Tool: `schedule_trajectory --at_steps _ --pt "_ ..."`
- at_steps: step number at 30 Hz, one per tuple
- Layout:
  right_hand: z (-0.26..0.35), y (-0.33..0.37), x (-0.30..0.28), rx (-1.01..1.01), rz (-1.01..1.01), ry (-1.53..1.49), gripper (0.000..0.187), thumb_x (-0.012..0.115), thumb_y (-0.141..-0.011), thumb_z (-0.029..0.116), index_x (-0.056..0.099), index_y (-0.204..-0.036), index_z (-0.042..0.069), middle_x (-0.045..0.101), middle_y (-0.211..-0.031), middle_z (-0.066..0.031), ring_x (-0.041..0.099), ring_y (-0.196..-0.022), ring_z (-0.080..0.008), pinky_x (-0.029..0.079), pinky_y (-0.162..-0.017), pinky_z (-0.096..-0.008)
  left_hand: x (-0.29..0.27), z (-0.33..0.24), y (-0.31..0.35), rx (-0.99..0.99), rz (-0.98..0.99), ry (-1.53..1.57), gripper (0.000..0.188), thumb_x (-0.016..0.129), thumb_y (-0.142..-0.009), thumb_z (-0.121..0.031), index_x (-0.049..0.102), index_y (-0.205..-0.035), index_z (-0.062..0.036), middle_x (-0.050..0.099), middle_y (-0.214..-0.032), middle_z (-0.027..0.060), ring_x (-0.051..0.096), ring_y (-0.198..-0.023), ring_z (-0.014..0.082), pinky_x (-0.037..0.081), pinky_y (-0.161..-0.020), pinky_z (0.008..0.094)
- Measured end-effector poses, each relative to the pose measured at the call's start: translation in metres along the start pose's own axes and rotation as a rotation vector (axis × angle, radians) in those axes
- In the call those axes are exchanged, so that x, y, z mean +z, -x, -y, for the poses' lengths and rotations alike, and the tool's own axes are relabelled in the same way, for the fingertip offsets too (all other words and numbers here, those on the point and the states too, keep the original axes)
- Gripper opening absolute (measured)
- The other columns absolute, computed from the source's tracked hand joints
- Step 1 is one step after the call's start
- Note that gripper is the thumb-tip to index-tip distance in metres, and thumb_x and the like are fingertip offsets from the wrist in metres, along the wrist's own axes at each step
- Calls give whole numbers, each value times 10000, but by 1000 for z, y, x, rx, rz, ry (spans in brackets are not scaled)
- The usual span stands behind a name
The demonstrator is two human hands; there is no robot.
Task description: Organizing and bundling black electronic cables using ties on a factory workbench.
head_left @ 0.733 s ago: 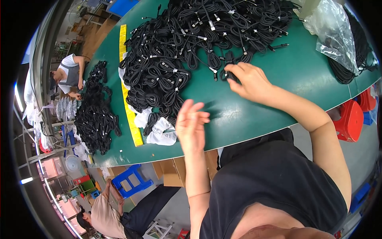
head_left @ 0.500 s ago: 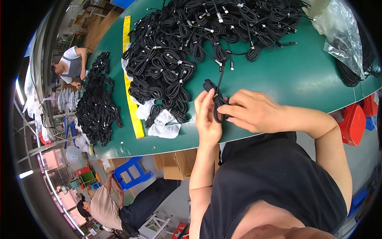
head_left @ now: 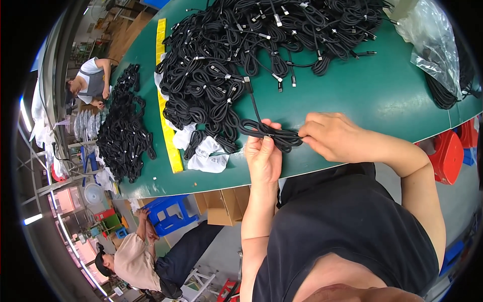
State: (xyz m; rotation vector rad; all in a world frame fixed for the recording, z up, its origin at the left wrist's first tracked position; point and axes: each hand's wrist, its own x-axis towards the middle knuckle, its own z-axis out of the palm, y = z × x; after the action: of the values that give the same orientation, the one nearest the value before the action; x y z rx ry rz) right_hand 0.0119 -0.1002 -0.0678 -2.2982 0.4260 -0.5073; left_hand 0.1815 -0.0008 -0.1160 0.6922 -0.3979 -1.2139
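A coiled black cable point(head_left: 282, 137) lies sideways between my two hands, just above the near edge of the green table. My left hand point(head_left: 264, 153) grips the coil at its middle, with the thumb on top. At the right end of the loops, my right hand point(head_left: 329, 136) pinches the cable between thumb and fingers. One cable end with a silver connector point(head_left: 247, 80) sticks out away from me toward the pile. Beyond my hands spreads a large pile of bundled black cables point(head_left: 211, 75) with silver plugs.
A yellow strip point(head_left: 161, 75) divides the green table point(head_left: 382, 95); another cable heap point(head_left: 123, 136) lies left of it. White bags point(head_left: 209, 162) sit beside the pile. A clear plastic bag point(head_left: 435, 50) is at the right. Two people work at left, one near a blue stool point(head_left: 168, 216).
The cable coil has turned from upright to sideways in my left hand. My right hand has shifted slightly right to the loop end. The person at lower left has moved the arms.
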Motion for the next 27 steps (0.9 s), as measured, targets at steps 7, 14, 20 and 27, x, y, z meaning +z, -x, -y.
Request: schedule_trajectory --at_steps 7,14,20,27 --pt "7 -5 15 -71 -201 16 121 601 -756 93 519 -815 28 498 -800 -105 551 -702 -274 457 -548 -380 11 8 5 -51 37 -101 312 615 -816 -96 522 -1105 -24 573 -1058 81 534 -985 180 427 -865 325" --pt "5 -5 24 -89 -248 213 134 625 -716 96 521 -779 39 474 -780 -84 523 -702 -235 456 -529 -334 14 11 4 -74 35 -44 286 573 -839 -60 518 -1115 -7 573 -1034 94 529 -984 181 397 -901 327" --pt "8 -15 9 -184 -312 195 220 647 -678 85 562 -874 33 521 -868 -82 538 -803 -241 449 -670 -347 15 -1 4 -188 -9 -51 314 539 -872 -132 501 -1127 47 570 -1059 97 547 -951 168 421 -874 289" --pt "-5 -19 -6 -351 -268 446 210 601 -676 121 582 -869 44 505 -822 -52 521 -825 -203 393 -816 -388 6 -15 2 -429 204 27 526 388 -910 -397 536 -1007 98 565 -713 135 492 -560 173 384 -514 282"
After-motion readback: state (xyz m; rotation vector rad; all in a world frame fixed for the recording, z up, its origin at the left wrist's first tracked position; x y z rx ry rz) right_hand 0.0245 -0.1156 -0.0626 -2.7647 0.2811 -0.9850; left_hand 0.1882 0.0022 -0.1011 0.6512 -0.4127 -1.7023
